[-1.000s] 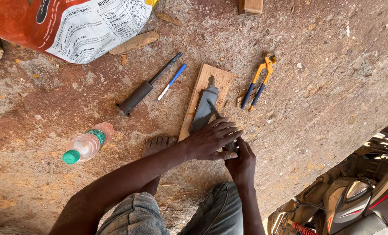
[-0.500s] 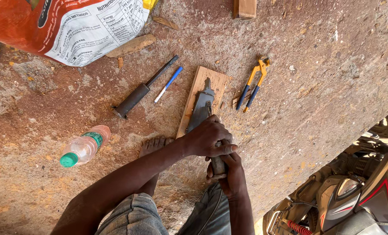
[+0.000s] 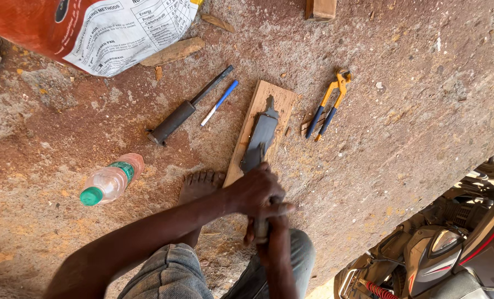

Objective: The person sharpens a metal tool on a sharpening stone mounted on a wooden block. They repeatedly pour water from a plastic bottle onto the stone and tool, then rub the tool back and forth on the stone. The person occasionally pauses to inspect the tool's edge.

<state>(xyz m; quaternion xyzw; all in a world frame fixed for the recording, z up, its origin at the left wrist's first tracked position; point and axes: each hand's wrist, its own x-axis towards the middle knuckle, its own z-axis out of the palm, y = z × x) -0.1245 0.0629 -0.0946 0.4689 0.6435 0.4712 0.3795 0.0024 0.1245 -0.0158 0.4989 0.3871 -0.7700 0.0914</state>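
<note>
ground (image 3: pixel 402 127): rough reddish concrete, dusty; you squat on it, bare foot (image 3: pixel 198 185) planted just beside the board's near end.
sack (image 3: pixel 92 27): orange-and-white printed bag, top left, well apart from the work.
vehicle parts (image 3: pixel 457 249): dark bodywork with red trim, bottom right corner, out of reach.
board (image 3: pixel 277 102): narrow wooden plank lying flat, angled away from you; it backs the tool.
grey tool (image 3: pixel 262 135): flat grey metal piece resting along the board, far tip pointing away, near end hidden under your hands.
bottle (image 3: pixel 111 181): clear plastic, green cap, on its side to your left.
hammer (image 3: pixel 187 108): dark, lying left of the board, blue pen (image 3: pixel 218 103) just beside it.
pincers (image 3: pixel 329 102): yellow-and-blue handles, right of the board.
left hand (image 3: pixel 256 191): wrapped closed over the tool's near end, pressing down.
right hand (image 3: pixel 272 232): closed around the handle (image 3: pixel 260 228) from below, touching the left.
tip: my read, keep the piece flat on the board, both grips tight, push along its length, foot bracing the plank.
</note>
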